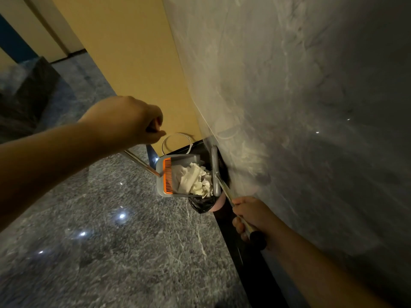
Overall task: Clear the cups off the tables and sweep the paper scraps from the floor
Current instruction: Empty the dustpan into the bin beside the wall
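A grey dustpan with an orange comb edge is full of white paper scraps. It hangs tilted over a bin lined with a black bag by the wall. My left hand grips the top of the dustpan's metal handle. My right hand grips the broom's metal handle, low beside the wall. The grey broom head stands against the scraps at the pan's right side.
A grey marbled wall runs along the right with a black skirting below. A yellow panel stands behind the bin. A white ring-shaped object lies behind the dustpan. The glossy grey marble floor spreads to the left.
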A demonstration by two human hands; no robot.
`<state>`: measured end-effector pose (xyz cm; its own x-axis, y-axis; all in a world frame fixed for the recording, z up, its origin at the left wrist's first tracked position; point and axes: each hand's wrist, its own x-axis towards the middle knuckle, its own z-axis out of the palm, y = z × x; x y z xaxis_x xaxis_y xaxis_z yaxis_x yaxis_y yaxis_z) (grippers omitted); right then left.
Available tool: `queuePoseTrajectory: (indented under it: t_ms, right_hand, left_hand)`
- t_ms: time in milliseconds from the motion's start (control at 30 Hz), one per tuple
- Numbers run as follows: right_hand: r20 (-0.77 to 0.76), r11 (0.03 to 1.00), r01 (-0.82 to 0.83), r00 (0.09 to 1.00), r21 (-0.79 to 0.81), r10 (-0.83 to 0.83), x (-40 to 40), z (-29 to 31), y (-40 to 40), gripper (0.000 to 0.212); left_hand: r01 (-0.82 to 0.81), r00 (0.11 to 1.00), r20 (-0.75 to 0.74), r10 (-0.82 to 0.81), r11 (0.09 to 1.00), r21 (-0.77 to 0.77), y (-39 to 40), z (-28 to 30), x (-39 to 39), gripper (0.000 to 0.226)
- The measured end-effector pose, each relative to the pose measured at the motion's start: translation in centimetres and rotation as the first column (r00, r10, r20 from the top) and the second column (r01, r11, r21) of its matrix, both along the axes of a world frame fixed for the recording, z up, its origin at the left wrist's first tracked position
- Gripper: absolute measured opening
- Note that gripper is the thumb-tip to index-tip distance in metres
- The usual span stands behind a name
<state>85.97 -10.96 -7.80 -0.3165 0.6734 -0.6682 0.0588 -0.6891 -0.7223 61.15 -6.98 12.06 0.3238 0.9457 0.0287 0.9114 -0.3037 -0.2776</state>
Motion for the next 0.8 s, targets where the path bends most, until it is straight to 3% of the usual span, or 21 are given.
queuePoseTrajectory:
  t_ms: [800]
  right_hand:
    - [-0.032,0.999,-0.015,0.999,-0.034,0.014,-0.4,0.8,-0.1,0.018]
  left_hand:
    - [-0.022,0.999,-0.037,0.021,1.000,-0.004,-0.7,-0.4,-0.4,0.023]
